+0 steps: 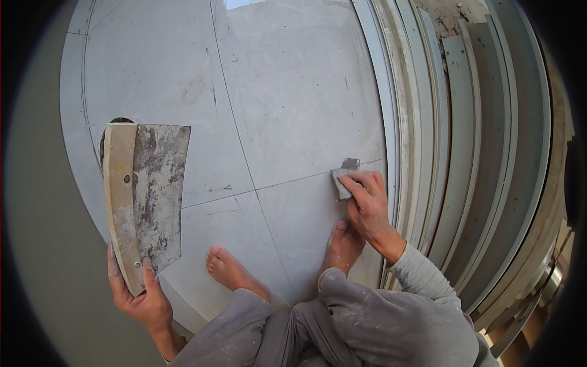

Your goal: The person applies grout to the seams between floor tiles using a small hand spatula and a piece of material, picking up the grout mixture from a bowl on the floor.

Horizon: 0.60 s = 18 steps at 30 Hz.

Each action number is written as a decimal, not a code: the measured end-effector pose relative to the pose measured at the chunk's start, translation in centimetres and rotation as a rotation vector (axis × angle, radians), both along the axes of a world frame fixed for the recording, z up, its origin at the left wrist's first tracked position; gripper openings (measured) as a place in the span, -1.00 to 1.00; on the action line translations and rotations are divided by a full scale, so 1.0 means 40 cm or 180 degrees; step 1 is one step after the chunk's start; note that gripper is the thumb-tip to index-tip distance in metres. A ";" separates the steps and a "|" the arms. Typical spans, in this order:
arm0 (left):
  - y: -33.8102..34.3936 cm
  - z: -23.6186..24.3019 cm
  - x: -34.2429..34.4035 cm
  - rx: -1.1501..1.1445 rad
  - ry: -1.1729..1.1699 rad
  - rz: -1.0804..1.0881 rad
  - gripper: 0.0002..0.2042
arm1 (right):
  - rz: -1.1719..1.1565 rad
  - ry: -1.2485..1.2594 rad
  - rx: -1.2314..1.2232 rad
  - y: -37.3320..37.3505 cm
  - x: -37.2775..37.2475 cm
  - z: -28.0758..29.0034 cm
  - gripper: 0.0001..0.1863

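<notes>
My left hand (151,307) grips the lower end of a wide putty knife (160,189), thumb on the front and fingers behind. Its blade is stained with dried plaster, and a pale strip handle runs along its left edge. It is held up above the tiles. Over on the right, my right hand (372,205) pinches a small grey pad (342,183), perhaps a sponge or folded cloth, against the tiled floor (293,110). A dark patch (350,163) shows just beyond the pad, by a tile joint; I cannot tell whether it is a smear or a thing.
My bare feet stand on the tiles, the left foot (235,272) and the right foot (343,248), close to my right hand. Long pale boards or profiles (461,147) line the right side. A plain grey-green surface (43,202) borders the left.
</notes>
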<state>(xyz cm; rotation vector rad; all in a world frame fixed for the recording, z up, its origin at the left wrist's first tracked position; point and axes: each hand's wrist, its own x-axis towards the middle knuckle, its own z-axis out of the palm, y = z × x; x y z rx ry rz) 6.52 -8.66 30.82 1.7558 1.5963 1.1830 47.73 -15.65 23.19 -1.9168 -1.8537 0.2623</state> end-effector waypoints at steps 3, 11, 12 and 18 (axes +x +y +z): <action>-0.003 0.006 -0.012 -0.0075 -0.0096 0.0024 -0.43 | 0.0110 -0.0440 0.0608 0.032 -0.032 -0.021 -0.49; -0.026 -0.012 -0.079 -0.0155 -0.0176 0.0017 -0.43 | 0.0140 -0.0191 0.0443 0.027 -0.140 -0.041 -0.48; -0.027 -0.011 -0.084 -0.0158 -0.0178 0.0023 -0.43 | 0.0056 -0.0366 0.0568 0.035 -0.151 -0.052 -0.49; -0.023 -0.009 -0.116 -0.0135 -0.0103 -0.0077 -0.42 | -0.0474 0.0094 0.0303 -0.022 -0.152 0.013 -0.54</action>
